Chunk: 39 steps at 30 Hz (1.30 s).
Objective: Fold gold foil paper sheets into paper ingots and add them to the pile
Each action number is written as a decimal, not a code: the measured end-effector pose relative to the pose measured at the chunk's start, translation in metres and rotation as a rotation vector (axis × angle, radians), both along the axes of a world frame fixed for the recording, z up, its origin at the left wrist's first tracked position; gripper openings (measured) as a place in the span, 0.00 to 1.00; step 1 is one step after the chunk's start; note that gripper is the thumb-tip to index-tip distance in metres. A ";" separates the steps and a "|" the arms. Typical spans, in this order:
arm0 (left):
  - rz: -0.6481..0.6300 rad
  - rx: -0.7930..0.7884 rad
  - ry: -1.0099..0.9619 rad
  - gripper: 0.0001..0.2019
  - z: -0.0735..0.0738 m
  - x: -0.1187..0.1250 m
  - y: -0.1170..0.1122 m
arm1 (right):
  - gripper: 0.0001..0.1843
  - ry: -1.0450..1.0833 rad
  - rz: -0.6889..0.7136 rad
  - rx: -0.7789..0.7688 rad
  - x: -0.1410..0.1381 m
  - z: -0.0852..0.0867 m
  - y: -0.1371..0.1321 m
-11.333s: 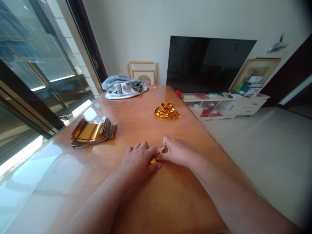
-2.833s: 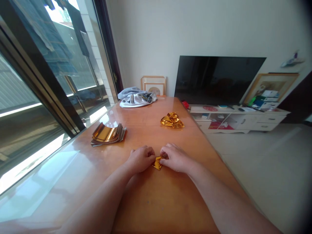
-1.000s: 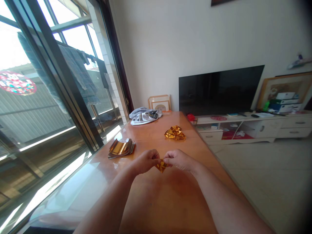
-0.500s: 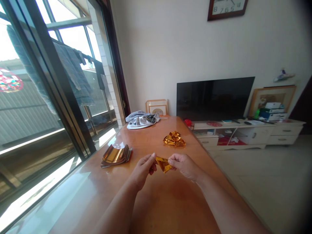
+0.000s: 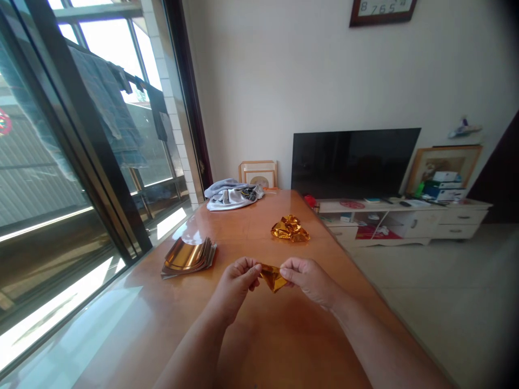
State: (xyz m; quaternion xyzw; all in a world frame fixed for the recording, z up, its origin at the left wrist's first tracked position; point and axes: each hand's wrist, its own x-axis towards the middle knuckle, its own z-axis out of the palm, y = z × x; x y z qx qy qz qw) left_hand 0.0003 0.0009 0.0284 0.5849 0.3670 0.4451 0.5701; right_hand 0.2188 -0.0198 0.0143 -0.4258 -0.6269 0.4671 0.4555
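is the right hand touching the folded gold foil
Touching. The head view shows the right hand pinching the right end of the folded gold foil, with no gap showing.

The single view looks from the person's head, forward and somewhat down along the counter (image 5: 237, 232) to the far wall (image 5: 251, 81) and television (image 5: 352, 162). The left hand (image 5: 239, 274) and right hand (image 5: 307, 276) sit fairly near, below centre. The glass door (image 5: 117, 146) runs up the left; the top edge crops the clock (image 5: 383, 11). The dark right margin is hard to read.
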 end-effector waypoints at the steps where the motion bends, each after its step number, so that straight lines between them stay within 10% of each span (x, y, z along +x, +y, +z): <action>1: 0.006 0.007 0.003 0.15 -0.001 0.000 0.000 | 0.16 -0.005 -0.005 0.002 -0.001 0.001 -0.001; 39: -0.268 -0.016 0.090 0.15 -0.005 0.014 -0.013 | 0.15 0.191 -0.098 -0.020 -0.005 0.011 -0.006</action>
